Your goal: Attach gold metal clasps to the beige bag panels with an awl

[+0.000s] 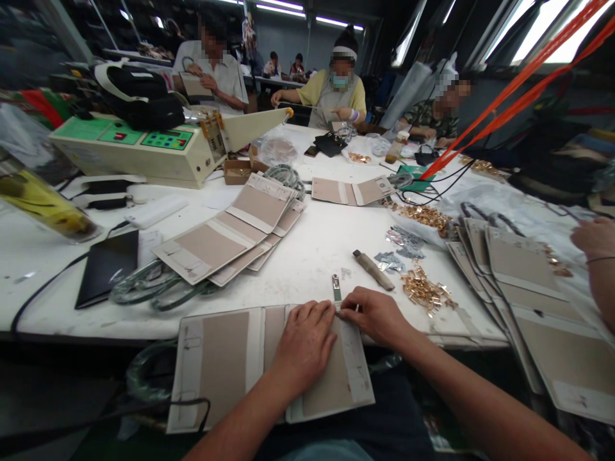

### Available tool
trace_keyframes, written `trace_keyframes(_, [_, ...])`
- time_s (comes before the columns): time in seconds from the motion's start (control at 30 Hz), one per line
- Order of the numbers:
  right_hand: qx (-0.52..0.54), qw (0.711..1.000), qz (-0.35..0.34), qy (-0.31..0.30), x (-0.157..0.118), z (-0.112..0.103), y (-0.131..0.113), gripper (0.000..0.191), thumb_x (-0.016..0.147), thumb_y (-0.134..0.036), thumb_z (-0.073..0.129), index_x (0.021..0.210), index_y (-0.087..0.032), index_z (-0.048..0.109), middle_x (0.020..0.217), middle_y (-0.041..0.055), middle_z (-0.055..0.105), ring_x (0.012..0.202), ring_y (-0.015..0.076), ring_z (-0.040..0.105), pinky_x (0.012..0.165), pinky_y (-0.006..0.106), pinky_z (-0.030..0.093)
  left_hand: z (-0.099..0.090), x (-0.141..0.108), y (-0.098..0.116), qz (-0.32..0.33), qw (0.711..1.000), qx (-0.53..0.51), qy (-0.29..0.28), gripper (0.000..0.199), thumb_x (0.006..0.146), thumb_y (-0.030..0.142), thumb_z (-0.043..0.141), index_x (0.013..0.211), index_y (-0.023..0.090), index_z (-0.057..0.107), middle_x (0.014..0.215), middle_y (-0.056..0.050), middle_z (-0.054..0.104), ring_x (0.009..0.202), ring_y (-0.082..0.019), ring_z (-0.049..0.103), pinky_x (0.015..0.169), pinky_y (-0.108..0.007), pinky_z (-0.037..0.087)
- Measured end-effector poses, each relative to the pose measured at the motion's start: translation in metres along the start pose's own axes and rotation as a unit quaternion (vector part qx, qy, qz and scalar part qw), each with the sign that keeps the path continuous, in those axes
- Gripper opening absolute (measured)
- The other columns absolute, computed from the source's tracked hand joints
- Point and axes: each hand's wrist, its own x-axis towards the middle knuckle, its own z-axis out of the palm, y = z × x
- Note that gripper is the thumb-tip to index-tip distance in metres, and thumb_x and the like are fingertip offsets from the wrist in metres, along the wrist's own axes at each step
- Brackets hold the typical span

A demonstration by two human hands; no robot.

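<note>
- My left hand (307,342) lies palm down on a beige panel (223,358), fingers extended and grasping nothing, apparently to keep the work flat and steady.
- At the panel's top edge, my right hand (377,314) pinches a small dark piece (338,312) between thumb and fingertips, a grip that seems chosen for precision; I cannot tell what the piece is.
- The panel straddles the near edge of the white table (331,237), its lower part over my lap, likely to bring that top edge within easy reach.
- A green strap with a metal clasp (336,288) points away from me just beyond my fingertips.
- Gold fittings (425,288) and a wrapped tool (373,270) lie beyond my right hand, probably for quick picking.
- Fanned panels (206,246) rest at left, overlapping, perhaps so each lifts off singly.
</note>
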Motion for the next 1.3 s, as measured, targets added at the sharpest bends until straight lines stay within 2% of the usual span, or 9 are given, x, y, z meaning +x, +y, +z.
trace_keyframes(0.13, [-0.051, 0.993, -0.103, 0.038, -0.007, 0.011, 0.012, 0.023, 0.103, -0.039, 0.060, 0.100, -0.026, 0.079, 0.094, 0.0039, 0.071, 0.087, 0.0181, 0.067, 0.074, 0.029, 0.042, 0.000, 0.001, 0.000, -0.004, 1.000, 0.001, -0.005, 0.051, 0.100, 0.024, 0.061, 0.149, 0.019, 0.051, 0.152, -0.007, 0.056, 0.135, -0.029, 0.047, 0.116, -0.051, 0.038])
trace_keyframes(0.27, [-0.055, 0.987, -0.140, 0.048, -0.009, 0.018, 0.018, 0.027, 0.106, -0.036, 0.055, 0.103, -0.023, 0.078, 0.094, 0.0059, 0.070, 0.086, 0.0181, 0.066, 0.076, 0.029, 0.044, 0.002, 0.002, -0.001, -0.002, 1.000, 0.007, -0.003, 0.052, 0.099, 0.024, 0.062, 0.149, 0.019, 0.052, 0.152, -0.007, 0.056, 0.135, -0.030, 0.047, 0.116, -0.052, 0.038])
trace_keyframes(0.43, [0.075, 0.989, -0.113, 0.063, -0.010, 0.024, 0.025, 0.013, 0.098, -0.033, 0.068, 0.102, -0.025, 0.077, 0.094, 0.0028, 0.068, 0.089, 0.0177, 0.064, 0.080, 0.029, 0.047, 0.001, 0.002, -0.001, -0.005, 1.000, 0.001, -0.006, 0.052, 0.099, 0.024, 0.062, 0.150, 0.020, 0.052, 0.152, -0.007, 0.056, 0.136, -0.030, 0.047, 0.116, -0.052, 0.039])
trace_keyframes(0.5, [0.113, 0.986, -0.097, 0.077, -0.010, 0.027, 0.029, 0.013, 0.095, -0.034, 0.073, 0.103, -0.024, 0.075, 0.094, 0.0023, 0.068, 0.089, 0.0182, 0.063, 0.081, 0.030, 0.047, 0.000, 0.001, -0.001, -0.006, 1.000, -0.003, -0.005, 0.051, 0.099, 0.024, 0.062, 0.150, 0.021, 0.052, 0.152, -0.007, 0.056, 0.136, -0.030, 0.047, 0.117, -0.052, 0.039])
trace_keyframes(0.63, [0.127, 0.983, -0.109, 0.077, -0.012, 0.028, 0.033, 0.019, 0.089, -0.033, 0.079, 0.104, -0.023, 0.074, 0.091, 0.0020, 0.065, 0.086, 0.0182, 0.060, 0.078, 0.031, 0.045, -0.002, 0.002, 0.000, -0.005, 1.000, -0.019, 0.003, 0.051, 0.099, 0.025, 0.063, 0.149, 0.024, 0.053, 0.151, -0.006, 0.057, 0.134, -0.030, 0.047, 0.114, -0.052, 0.039])
trace_keyframes(0.73, [0.145, 0.980, -0.122, 0.057, -0.013, 0.022, 0.032, 0.019, 0.089, -0.029, 0.079, 0.107, -0.024, 0.075, 0.091, 0.0015, 0.063, 0.087, 0.0176, 0.059, 0.079, 0.030, 0.045, -0.002, 0.009, 0.001, -0.009, 0.999, -0.033, 0.019, 0.046, 0.100, 0.026, 0.063, 0.145, 0.028, 0.057, 0.143, -0.004, 0.062, 0.126, -0.028, 0.052, 0.107, -0.050, 0.043])
trace_keyframes(0.93, [0.188, 0.975, -0.116, 0.010, -0.012, 0.010, 0.030, 0.020, 0.086, -0.024, 0.078, 0.106, -0.024, 0.076, 0.093, 0.0008, 0.061, 0.088, 0.0167, 0.060, 0.081, 0.030, 0.047, 0.003, 0.023, 0.001, -0.028, 0.997, -0.034, 0.071, 0.023, 0.100, 0.029, 0.067, 0.122, 0.033, 0.074, 0.118, -0.001, 0.072, 0.109, -0.026, 0.058, 0.092, -0.045, 0.046])
trace_keyframes(1.3, [0.227, 0.970, -0.088, -0.014, -0.005, 0.009, 0.037, 0.019, 0.081, -0.021, 0.079, 0.099, -0.023, 0.075, 0.091, -0.0002, 0.062, 0.085, 0.0159, 0.060, 0.080, 0.030, 0.047, 0.004, 0.027, -0.002, 0.004, 0.997, -0.021, 0.071, 0.012, 0.100, 0.027, 0.066, 0.109, 0.029, 0.074, 0.115, 0.000, 0.071, 0.104, -0.026, 0.056, 0.087, -0.045, 0.043])
